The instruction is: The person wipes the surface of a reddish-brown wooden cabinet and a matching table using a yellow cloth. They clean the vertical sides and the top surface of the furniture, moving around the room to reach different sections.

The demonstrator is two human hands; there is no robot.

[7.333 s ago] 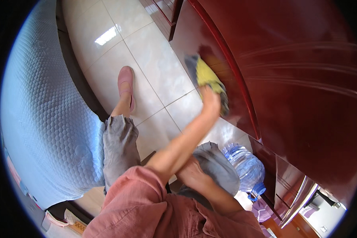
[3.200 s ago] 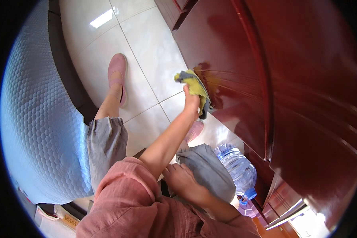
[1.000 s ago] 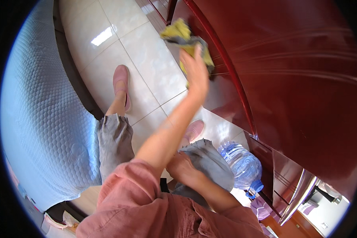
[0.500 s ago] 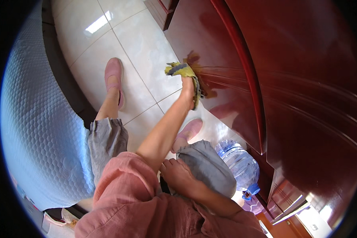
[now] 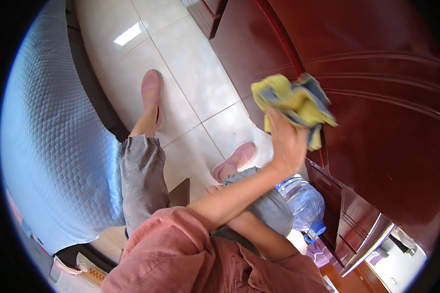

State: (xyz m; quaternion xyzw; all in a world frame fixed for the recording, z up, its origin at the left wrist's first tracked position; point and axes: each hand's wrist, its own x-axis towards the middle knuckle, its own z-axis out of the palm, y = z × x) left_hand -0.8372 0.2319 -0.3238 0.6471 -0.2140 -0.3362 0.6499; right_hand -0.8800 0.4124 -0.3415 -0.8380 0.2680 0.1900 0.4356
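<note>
My left hand (image 5: 287, 144) grips a crumpled yellow and dark grey cleaning cloth (image 5: 281, 93), which bunches out past its fingers. The cloth is up against the glossy dark red cabinet front (image 5: 376, 127), over its curved raised trim; motion blurs it a little. Beneath my left forearm, my right hand (image 5: 212, 189) lies by the inner side of my right knee in grey trousers (image 5: 275, 207). A few of its fingers show there, apart and with nothing seen in them; the left forearm hides the rest.
A big clear water bottle with a blue cap (image 5: 303, 202) lies beside my right knee, near the cabinet. To the left is a bed with a light blue quilted cover (image 5: 58, 146). Pale floor tiles (image 5: 186, 63) run between bed and cabinet, with my pink shoes (image 5: 152, 88) on them.
My left hand has lifted the cloth off the lower panel and moved it right, onto the trim. Brown wet smears seen there before no longer show. My right hand stays near the knee.
</note>
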